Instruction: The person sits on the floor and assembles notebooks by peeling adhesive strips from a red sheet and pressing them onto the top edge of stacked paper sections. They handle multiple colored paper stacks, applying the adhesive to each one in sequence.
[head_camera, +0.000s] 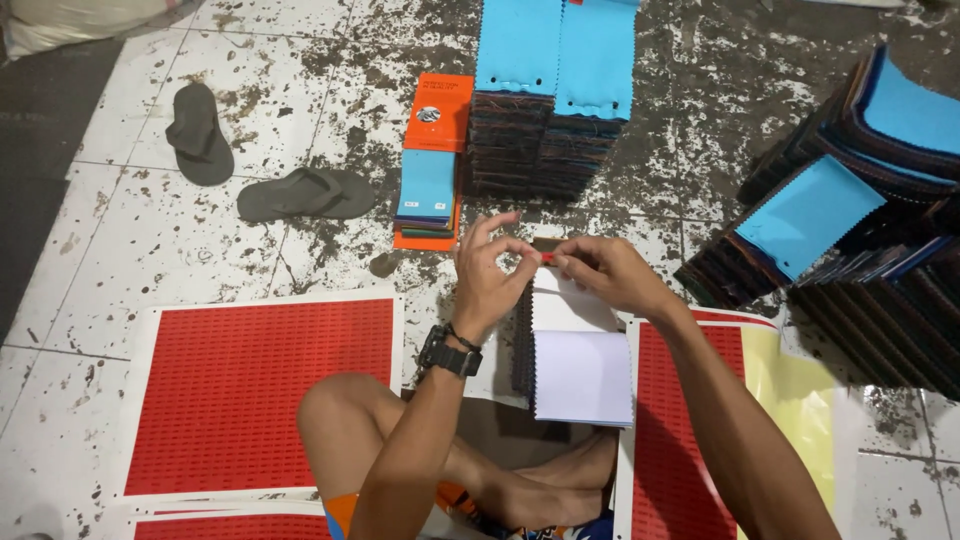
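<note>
The head view showed a stack of fabric swatches (578, 362) lying by the person's crossed legs, white piece on top. At its twelve o'clock edge the left hand (487, 272) and right hand (610, 272) both pinched one small red sticker (547, 257). It looked liable to fold onto itself or land crooked. At eleven o'clock lay an orange booklet (438, 112), beyond it blue-topped piles (553, 95).

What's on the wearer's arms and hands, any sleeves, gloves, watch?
Both forearms are bare: no sleeves, no gloves. The left hand has a chunky black digital wristwatch on its wrist, with a thin dark cord bracelet just above it. The right hand and wrist carry nothing.
</note>
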